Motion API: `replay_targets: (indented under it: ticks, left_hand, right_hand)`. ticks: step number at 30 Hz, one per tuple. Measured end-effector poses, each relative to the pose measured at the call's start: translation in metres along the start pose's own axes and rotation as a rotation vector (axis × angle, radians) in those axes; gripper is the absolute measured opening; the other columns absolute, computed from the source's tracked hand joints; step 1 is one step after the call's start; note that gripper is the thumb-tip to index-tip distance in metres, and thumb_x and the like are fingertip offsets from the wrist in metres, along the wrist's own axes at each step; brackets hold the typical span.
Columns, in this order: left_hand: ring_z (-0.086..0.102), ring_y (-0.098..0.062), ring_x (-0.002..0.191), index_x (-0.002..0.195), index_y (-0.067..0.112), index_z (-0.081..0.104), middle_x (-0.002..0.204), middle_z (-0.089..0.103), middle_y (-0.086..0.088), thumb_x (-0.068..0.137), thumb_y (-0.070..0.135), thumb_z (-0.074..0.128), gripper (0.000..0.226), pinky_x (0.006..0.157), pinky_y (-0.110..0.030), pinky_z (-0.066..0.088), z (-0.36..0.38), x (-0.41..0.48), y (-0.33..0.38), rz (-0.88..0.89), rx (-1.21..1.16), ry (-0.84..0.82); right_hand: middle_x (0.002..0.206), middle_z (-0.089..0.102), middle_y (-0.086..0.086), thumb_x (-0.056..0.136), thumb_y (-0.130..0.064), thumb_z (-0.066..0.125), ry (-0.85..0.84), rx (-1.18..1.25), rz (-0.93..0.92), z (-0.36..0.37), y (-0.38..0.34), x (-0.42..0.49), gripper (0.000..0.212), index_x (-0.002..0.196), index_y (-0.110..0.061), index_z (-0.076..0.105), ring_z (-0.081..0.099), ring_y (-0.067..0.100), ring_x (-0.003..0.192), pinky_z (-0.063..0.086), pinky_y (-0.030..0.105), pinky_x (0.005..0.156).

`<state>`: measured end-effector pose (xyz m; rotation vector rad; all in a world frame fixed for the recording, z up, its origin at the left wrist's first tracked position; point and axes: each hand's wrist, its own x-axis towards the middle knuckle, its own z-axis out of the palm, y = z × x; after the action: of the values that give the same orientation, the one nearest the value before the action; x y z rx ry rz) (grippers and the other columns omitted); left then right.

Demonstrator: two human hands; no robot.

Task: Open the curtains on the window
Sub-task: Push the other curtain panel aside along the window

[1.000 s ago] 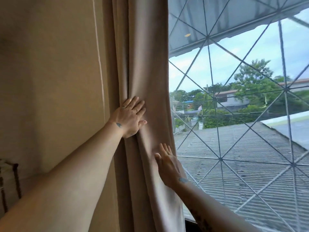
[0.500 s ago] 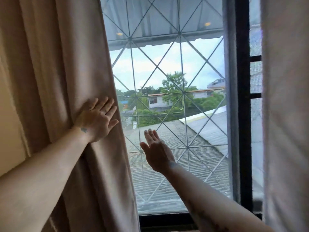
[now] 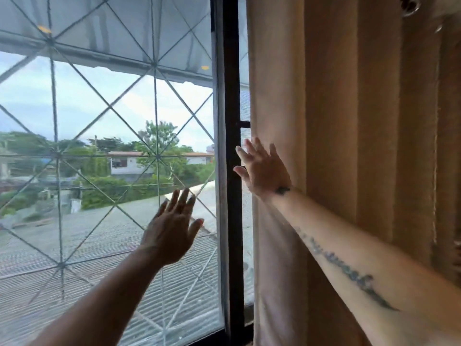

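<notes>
A beige curtain (image 3: pixel 349 146) hangs in folds over the right part of the window, its inner edge just right of the black window frame (image 3: pixel 232 171). My right hand (image 3: pixel 264 168) lies flat with spread fingers at that inner edge, its fingertips over the frame. In front of the glass pane (image 3: pixel 87 108), lower and to the left, my left hand (image 3: pixel 172 228) is raised with fingers apart, touching nothing. The left curtain is out of view.
A diamond-pattern metal grille (image 3: pixel 154 156) sits behind the glass. Beyond it are a corrugated roof (image 3: pixel 74 258), trees and houses. The dark sill runs along the bottom of the frame.
The view has swung right, away from the left curtain. My left hand has let go of the left curtain and hangs before the glass. My right hand has moved to the right curtain's edge.
</notes>
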<state>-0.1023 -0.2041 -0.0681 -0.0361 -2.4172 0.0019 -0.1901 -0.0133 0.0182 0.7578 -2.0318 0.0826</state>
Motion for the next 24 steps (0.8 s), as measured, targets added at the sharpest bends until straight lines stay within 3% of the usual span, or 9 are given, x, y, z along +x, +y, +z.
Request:
replay_targets:
  ticks: [5, 6, 9, 12, 15, 17, 20, 22, 24]
  left_hand:
    - [-0.014, -0.015, 0.145, 0.151, 0.015, 0.001, 0.16, -0.011, -0.004, 0.099, 0.047, 0.026, 0.066, 0.119, -0.03, -0.001, 0.07, 0.009, 0.088, -0.01, -0.29, -0.067]
    - [-0.014, -0.016, 0.145, 0.151, 0.016, 0.0, 0.16, -0.011, -0.003, 0.096, 0.053, 0.024, 0.071, 0.119, -0.031, 0.0, 0.082, 0.011, 0.104, -0.028, -0.355, -0.084]
    - [-0.011, -0.015, 0.146, 0.151, 0.014, 0.0, 0.161, -0.007, -0.005, 0.059, 0.092, 0.004, 0.121, 0.118, -0.028, 0.001, 0.11, 0.021, 0.149, -0.134, -0.672, -0.041]
    - [-0.016, -0.007, 0.143, 0.15, 0.009, -0.004, 0.159, -0.013, -0.003, 0.047, 0.099, 0.013, 0.138, 0.112, -0.017, -0.006, 0.126, 0.036, 0.188, -0.276, -0.996, 0.088]
    - [-0.027, -0.003, 0.135, 0.149, 0.009, -0.014, 0.151, -0.024, 0.005, 0.043, 0.1, 0.011, 0.142, 0.114, -0.022, -0.011, 0.14, 0.055, 0.213, -0.331, -0.945, 0.182]
    - [-0.03, -0.005, 0.133, 0.143, 0.01, -0.024, 0.15, -0.028, 0.001, 0.051, 0.093, 0.015, 0.13, 0.117, -0.027, -0.011, 0.155, 0.067, 0.223, -0.344, -0.828, 0.186]
    - [-0.032, -0.009, 0.135, 0.131, 0.017, -0.034, 0.145, -0.034, 0.0, 0.053, 0.094, 0.002, 0.115, 0.111, -0.02, -0.022, 0.174, 0.084, 0.235, -0.291, -0.783, 0.181]
    - [-0.022, -0.016, 0.142, 0.139, 0.017, -0.028, 0.149, -0.019, -0.003, 0.067, 0.085, -0.002, 0.102, 0.108, -0.018, -0.022, 0.191, 0.096, 0.247, -0.227, -0.706, 0.273]
    - [-0.004, -0.019, 0.144, 0.148, 0.017, -0.016, 0.15, 0.011, -0.009, 0.09, 0.064, 0.003, 0.077, 0.111, -0.022, -0.012, 0.213, 0.113, 0.263, -0.178, -0.634, 0.371]
  right_hand:
    - [0.152, 0.021, 0.013, 0.094, -0.038, 0.038, -0.041, -0.21, -0.054, -0.003, 0.049, 0.012, 0.054, 0.139, -0.014, 0.022, 0.007, 0.031, 0.142, 0.004, 0.053, 0.115]
    - [0.152, 0.021, 0.014, 0.093, -0.04, 0.037, -0.041, -0.251, -0.077, -0.003, 0.057, 0.015, 0.055, 0.139, -0.015, 0.02, 0.007, 0.031, 0.142, 0.004, 0.054, 0.115]
    - [0.152, 0.021, 0.013, 0.093, -0.041, 0.035, -0.035, -0.292, -0.113, 0.001, 0.075, 0.023, 0.055, 0.139, -0.015, 0.021, 0.007, 0.03, 0.143, 0.002, 0.054, 0.115]
    - [0.153, 0.021, 0.012, 0.093, -0.043, 0.032, -0.001, -0.315, -0.128, 0.01, 0.09, 0.028, 0.054, 0.139, -0.017, 0.022, 0.007, 0.028, 0.143, 0.001, 0.053, 0.115]
    - [0.153, 0.02, 0.013, 0.092, -0.044, 0.033, 0.011, -0.345, -0.14, 0.02, 0.106, 0.03, 0.055, 0.139, -0.017, 0.022, 0.007, 0.029, 0.143, 0.002, 0.053, 0.115]
    - [0.153, 0.018, 0.013, 0.092, -0.045, 0.033, 0.011, -0.359, -0.145, 0.027, 0.118, 0.031, 0.056, 0.139, -0.018, 0.021, 0.006, 0.029, 0.143, 0.002, 0.053, 0.115]
    - [0.154, 0.014, 0.012, 0.092, -0.046, 0.032, 0.009, -0.376, -0.138, 0.036, 0.139, 0.035, 0.057, 0.14, -0.019, 0.017, 0.004, 0.029, 0.143, 0.0, 0.05, 0.116]
    - [0.155, 0.013, 0.012, 0.092, -0.046, 0.033, 0.009, -0.403, -0.143, 0.041, 0.156, 0.038, 0.058, 0.141, -0.019, 0.016, 0.003, 0.029, 0.143, -0.001, 0.049, 0.116]
    - [0.154, 0.014, 0.013, 0.092, -0.047, 0.033, 0.021, -0.43, -0.16, 0.046, 0.173, 0.04, 0.059, 0.14, -0.018, 0.017, 0.005, 0.029, 0.143, 0.0, 0.05, 0.116]
